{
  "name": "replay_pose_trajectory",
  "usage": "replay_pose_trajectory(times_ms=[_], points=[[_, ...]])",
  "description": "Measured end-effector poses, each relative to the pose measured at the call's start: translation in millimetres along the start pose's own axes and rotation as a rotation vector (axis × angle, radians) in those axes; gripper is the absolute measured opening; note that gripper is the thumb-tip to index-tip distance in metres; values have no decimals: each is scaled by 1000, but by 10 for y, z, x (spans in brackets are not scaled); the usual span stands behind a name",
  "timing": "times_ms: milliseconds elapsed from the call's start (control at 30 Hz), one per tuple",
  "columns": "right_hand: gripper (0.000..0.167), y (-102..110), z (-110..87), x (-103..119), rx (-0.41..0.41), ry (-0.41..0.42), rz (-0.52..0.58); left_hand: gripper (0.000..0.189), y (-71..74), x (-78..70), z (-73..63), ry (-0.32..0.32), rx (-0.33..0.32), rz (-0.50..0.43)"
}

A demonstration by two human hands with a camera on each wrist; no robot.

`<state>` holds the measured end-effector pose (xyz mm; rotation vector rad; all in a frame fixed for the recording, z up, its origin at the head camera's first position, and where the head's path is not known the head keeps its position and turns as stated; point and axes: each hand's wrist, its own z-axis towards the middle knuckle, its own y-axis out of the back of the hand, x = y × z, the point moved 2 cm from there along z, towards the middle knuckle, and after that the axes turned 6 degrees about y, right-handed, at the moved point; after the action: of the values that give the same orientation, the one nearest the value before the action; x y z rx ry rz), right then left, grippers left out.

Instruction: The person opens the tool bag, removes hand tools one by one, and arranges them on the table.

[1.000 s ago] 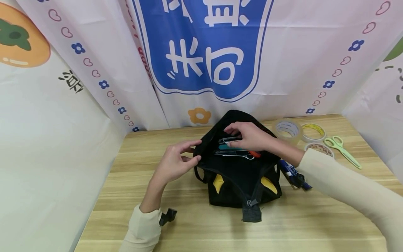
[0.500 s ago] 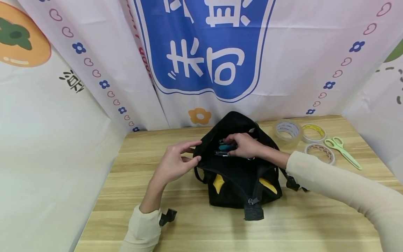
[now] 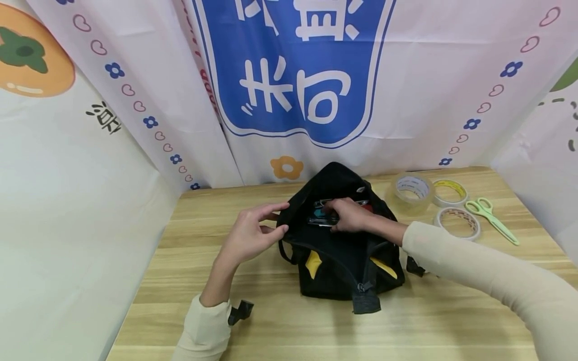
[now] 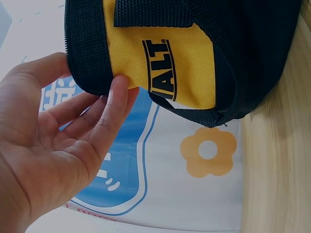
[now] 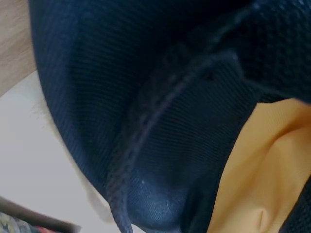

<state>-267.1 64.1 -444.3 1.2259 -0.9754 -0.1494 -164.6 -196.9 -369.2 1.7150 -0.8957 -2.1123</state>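
A black tool bag (image 3: 331,273) with yellow panels stands unzipped on the table. My left hand (image 3: 255,230) pinches the left edge of its mouth. In the left wrist view, the left hand (image 4: 73,126) has its thumb and fingers at the zip edge (image 4: 87,53), beside the yellow panel (image 4: 165,68). My right hand (image 3: 349,215) reaches inside, fingers curled over several utility knives (image 3: 320,220), one teal, with its fingertips partly hidden. Something red (image 3: 368,206) shows behind that hand. The right wrist view shows only bag fabric (image 5: 160,121) and yellow cloth (image 5: 267,165) up close.
Right of the bag lie a wide clear tape roll (image 3: 411,193), a tape roll with a yellow core (image 3: 450,193), another tape roll (image 3: 458,223) and light green scissors (image 3: 492,220). A printed cloth (image 3: 406,100) hangs right behind the table.
My right hand has moved lower into the bag, and its fingers have closed over the utility knives. The bag's zip end has shifted slightly right. My left hand has stayed at the edge.
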Motion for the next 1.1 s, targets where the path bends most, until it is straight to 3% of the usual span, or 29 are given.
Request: replay_pose_trajectory(times_ms=[300, 433, 733, 1100], points=[[41, -64, 26, 0, 53, 29, 48, 48, 0, 1, -1, -2, 11, -18], [37, 12, 6, 70, 31, 34, 59, 48, -7, 1, -1, -5, 12, -26], [33, 466, -107, 284, -107, 7, 139, 48, -16, 5, 1, -13, 14, -51], [36, 945, -489, 468, -195, -32, 170, 48, -29, 14, 6, -2, 16, -52]])
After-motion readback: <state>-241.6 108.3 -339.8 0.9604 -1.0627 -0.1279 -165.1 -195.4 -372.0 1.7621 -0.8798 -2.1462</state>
